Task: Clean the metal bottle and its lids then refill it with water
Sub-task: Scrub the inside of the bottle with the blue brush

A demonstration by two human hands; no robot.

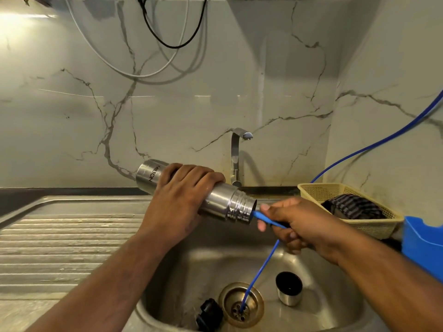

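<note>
Gripping the bottle [223, 200] round its middle, the left hand [182, 195] holds it nearly level above the sink [203, 255], with the fingers wrapped over the top. The bottle's base sticks out past the knuckles toward the wall, tipped a little up. Its threaded open mouth points at the right hand [294, 224]. That hand is closed round a blue handle [263, 218], thumb and forefinger pinching it just short of the mouth and the other fingers curled beneath. The handle's far end goes into the mouth, and what it carries inside is hidden.

Both lids are off and lie in the basin below the hands. A steel cap [288, 292] sits under the right wrist with its dark open end up. A black lid [209, 313] lies below the left forearm, at the near edge of the view. Between them is the drain [225, 295], and a thin blue tube [261, 269] drops from behind the right hand into it.

Beyond the left hand's fingertips stands the tap [236, 152] against the wall. To the right of the right hand a basket [311, 188] holds a striped cloth [354, 208], and a blue tub [422, 243] sits beside the right forearm. Left of the left arm lies the ribbed drainboard [72, 236]
</note>
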